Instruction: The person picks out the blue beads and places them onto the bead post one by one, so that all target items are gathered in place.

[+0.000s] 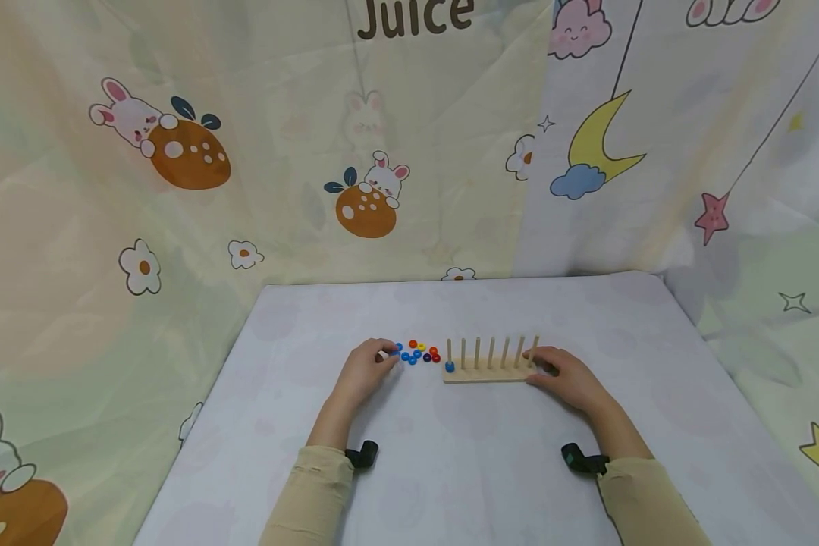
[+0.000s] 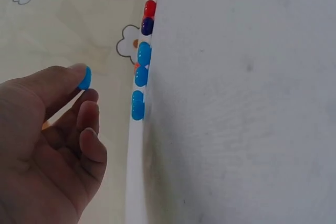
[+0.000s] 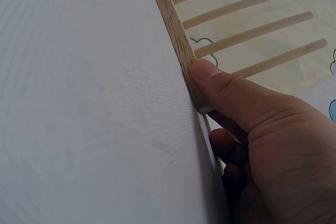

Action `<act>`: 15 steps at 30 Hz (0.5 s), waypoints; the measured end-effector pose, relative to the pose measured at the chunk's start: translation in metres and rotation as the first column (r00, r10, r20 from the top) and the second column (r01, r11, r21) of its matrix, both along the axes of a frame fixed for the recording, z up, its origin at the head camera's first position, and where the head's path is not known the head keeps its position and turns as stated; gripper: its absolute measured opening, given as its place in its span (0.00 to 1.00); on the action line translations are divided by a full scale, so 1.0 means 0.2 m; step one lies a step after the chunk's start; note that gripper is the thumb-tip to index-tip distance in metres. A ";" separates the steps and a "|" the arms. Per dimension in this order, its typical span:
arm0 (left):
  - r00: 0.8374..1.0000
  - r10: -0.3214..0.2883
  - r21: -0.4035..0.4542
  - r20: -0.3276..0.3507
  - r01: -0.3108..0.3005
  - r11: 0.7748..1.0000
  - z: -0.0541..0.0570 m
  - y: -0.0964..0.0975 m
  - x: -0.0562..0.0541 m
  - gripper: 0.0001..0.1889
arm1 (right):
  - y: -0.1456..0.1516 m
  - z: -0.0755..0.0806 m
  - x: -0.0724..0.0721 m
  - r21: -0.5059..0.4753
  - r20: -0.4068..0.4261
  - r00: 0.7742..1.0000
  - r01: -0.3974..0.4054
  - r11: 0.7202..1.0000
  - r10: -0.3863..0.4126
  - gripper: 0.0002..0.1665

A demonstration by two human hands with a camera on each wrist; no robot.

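Pinching a blue bead with the left hand, just left of loose blue, red, orange, yellow and dark beads on the white surface, scattered between that hand and a wooden peg board. Gripping that board's right end with the right hand. Carrying another blue bead on its leftmost peg. Lettered "Juice" high on the printed cloth beyond the far edge.

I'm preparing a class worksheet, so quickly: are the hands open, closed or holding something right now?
Left hand: closed, pinching a blue bead at its fingertips.
Right hand: closed, gripping one end of the wooden peg board.
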State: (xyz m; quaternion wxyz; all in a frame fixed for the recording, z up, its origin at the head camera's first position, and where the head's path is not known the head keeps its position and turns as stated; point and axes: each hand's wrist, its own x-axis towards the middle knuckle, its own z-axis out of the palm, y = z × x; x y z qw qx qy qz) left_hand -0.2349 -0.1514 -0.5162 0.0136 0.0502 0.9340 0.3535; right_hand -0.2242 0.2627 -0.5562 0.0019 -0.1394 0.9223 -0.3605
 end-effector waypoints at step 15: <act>0.998 -0.052 0.040 -0.024 0.053 0.998 0.09 0.04 -0.02 0.14 | 0.00 0.00 0.00 0.005 -0.011 1.000 -0.016 1.000 0.016 0.26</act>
